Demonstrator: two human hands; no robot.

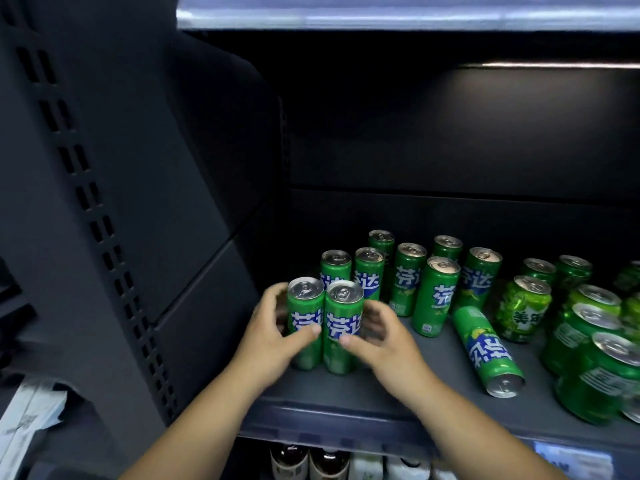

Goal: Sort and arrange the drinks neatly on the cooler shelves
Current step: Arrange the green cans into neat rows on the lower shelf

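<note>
Two tall slim green cans stand side by side at the front left of the dark cooler shelf [363, 386]. My left hand [273, 336] wraps the left slim can [304, 317], thumb across its front. My right hand [381, 336] holds the right slim can [343, 322], fingers behind and thumb in front. Behind them several more slim green cans [438, 296] stand upright in loose rows. One slim can [486, 348] lies on its side, top facing me. To the right stand several shorter, fatter green cans [523, 306].
The cooler's left side wall [114, 216] with slotted uprights is close to the left can. A shelf lip [381, 12] runs overhead. Bottles [308, 462] show on the shelf below. White paper [24, 420] sits at the bottom left.
</note>
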